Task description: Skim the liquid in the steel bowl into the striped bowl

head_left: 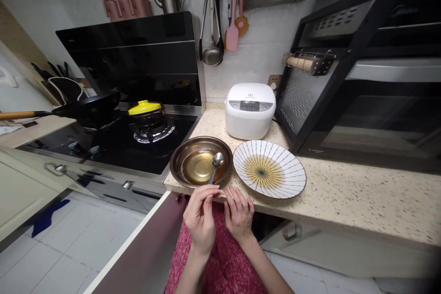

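Both my hands are at the front edge of the counter and hold nothing that I can see. My left hand [200, 218] has its fingers bent forward and its thumb apart, just below a metal bowl [175, 165] of clear yellowish liquid. A metal spoon [217, 161] leans in that bowl, and its handle points down toward my left fingertips; whether they touch cannot be made out. My right hand [239, 213] has its fingers stretched toward the counter edge, below a white plate [292, 172] with dark radiating lines. Yellowish liquid pools in the plate's middle.
A white rice cooker [250, 112] stands behind the plate, beside a dark oven [379, 115]. Left is a gas stove [117, 147] with a wok [93, 108] and a yellow-lidded pot [144, 108]. An open cabinet door [144, 248] juts out at my left.
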A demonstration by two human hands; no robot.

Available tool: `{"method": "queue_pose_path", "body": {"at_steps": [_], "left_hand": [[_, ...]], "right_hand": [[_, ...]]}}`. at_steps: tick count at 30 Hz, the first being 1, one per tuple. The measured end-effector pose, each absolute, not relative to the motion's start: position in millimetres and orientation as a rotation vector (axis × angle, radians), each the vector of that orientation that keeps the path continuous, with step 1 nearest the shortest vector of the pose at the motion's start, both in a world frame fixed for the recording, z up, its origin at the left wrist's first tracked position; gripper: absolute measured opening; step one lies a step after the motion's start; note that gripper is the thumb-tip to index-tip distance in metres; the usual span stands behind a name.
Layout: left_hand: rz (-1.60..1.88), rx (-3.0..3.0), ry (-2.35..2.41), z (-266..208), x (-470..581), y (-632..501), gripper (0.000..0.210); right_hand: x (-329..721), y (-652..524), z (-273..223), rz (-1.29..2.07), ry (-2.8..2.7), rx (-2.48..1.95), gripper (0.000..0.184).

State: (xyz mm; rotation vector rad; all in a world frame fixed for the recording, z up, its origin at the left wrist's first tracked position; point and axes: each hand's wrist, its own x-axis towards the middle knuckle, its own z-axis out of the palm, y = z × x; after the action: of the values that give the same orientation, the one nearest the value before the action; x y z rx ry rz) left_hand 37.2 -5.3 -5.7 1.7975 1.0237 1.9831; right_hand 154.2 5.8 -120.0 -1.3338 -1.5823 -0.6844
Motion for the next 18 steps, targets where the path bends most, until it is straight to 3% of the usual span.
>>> {"method": "queue_pose_path", "body": {"at_steps": [18], "left_hand": [[1.838, 2.171, 0.54, 7.8, 53.6, -3.4, 0.022]], "right_hand": [[153.9, 9.3, -134.7, -0.759, -1.572, -1.371, 0.032]]}}
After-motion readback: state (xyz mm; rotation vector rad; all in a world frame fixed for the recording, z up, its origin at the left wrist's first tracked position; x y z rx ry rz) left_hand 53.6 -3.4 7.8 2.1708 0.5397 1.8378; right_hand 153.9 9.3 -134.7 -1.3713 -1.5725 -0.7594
